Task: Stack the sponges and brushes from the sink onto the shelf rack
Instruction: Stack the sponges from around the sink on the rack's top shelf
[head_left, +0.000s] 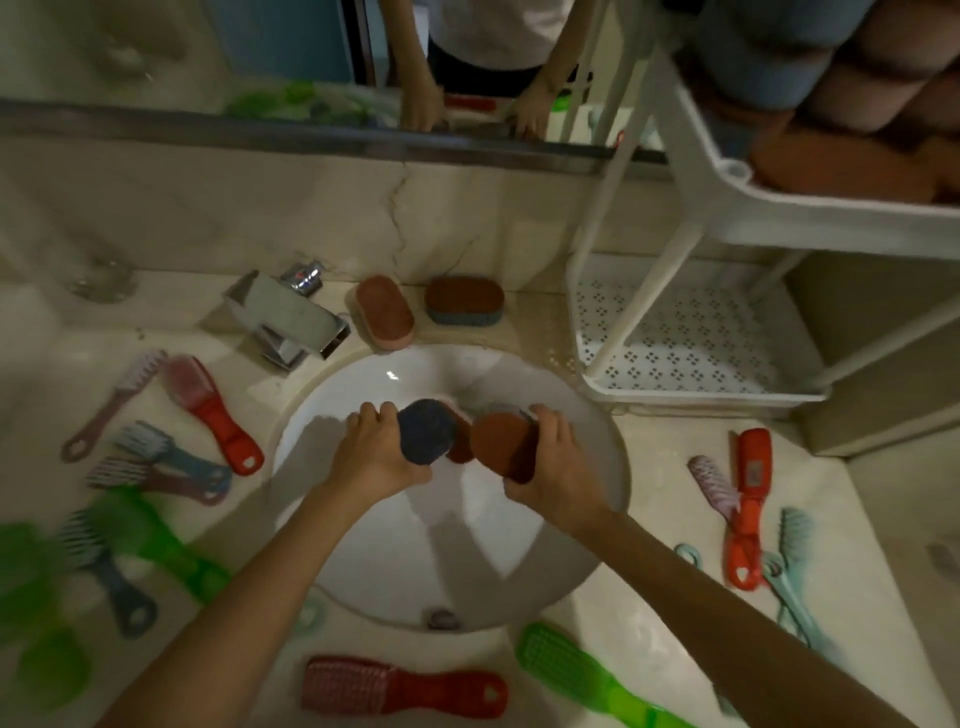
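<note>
Over the white round sink my left hand grips a dark blue sponge. My right hand grips a red-brown sponge. Another reddish sponge shows between the two, partly hidden. The white shelf rack stands at the right; its top tier holds several blue and brown sponges, and its perforated bottom tier is bare. Two more sponges, a pink one and a brown-and-blue one, lie behind the sink by the wall.
A chrome faucet sits at the sink's back left. Brushes lie on the counter: several red, pink, blue and green ones left, red and green in front, red and teal right. A mirror runs behind.
</note>
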